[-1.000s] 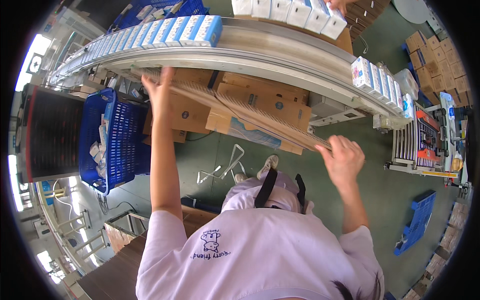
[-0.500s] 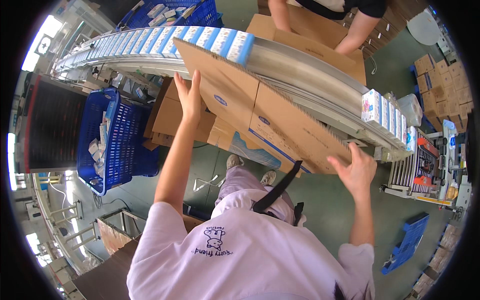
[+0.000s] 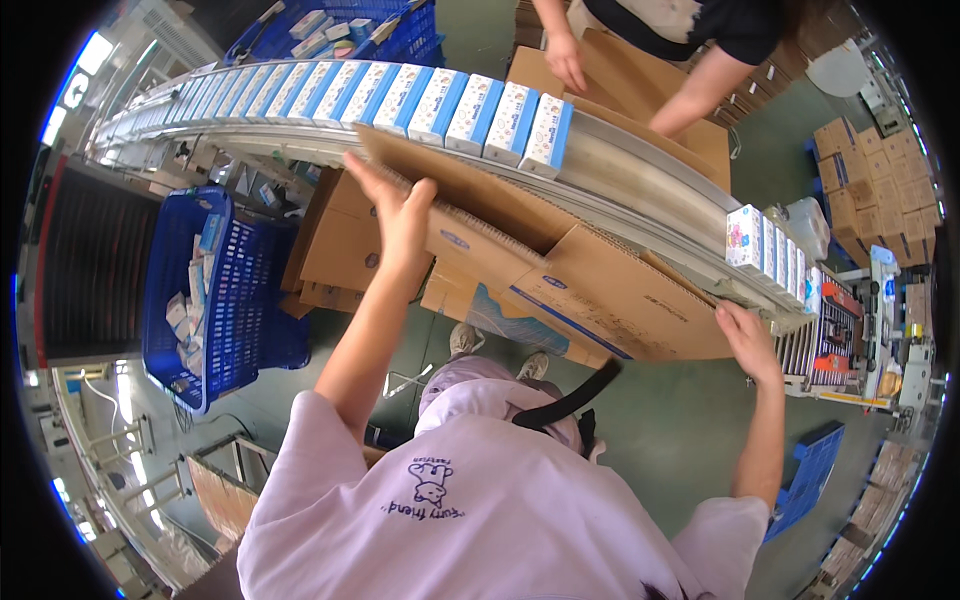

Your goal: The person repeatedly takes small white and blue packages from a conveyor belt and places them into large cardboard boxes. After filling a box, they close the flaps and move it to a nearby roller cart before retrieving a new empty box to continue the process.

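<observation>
A brown cardboard box (image 3: 625,300), partly opened out with its top flaps raised, hangs slanted between my two hands in front of the conveyor. My left hand (image 3: 403,215) holds its left end, the thumb up and the fingers along a flap edge. At its far right corner, my right hand (image 3: 748,343) grips the edge, with some fingers hidden behind the cardboard. Blue-and-white packs (image 3: 435,105) stand in a row on the curved conveyor (image 3: 640,155) just beyond the box.
Across the conveyor, a person's hands (image 3: 567,62) are at another open carton (image 3: 715,150). More packs (image 3: 765,240) stand farther right on the line. A blue basket (image 3: 225,330) with loose packs and folded cardboard (image 3: 340,235) are at left. A blue pallet (image 3: 808,480) lies at right.
The box has gone from nearly flat to partly opened, with a gap between its panels. My right hand has moved right and closed on its corner. The pack row has advanced rightward.
</observation>
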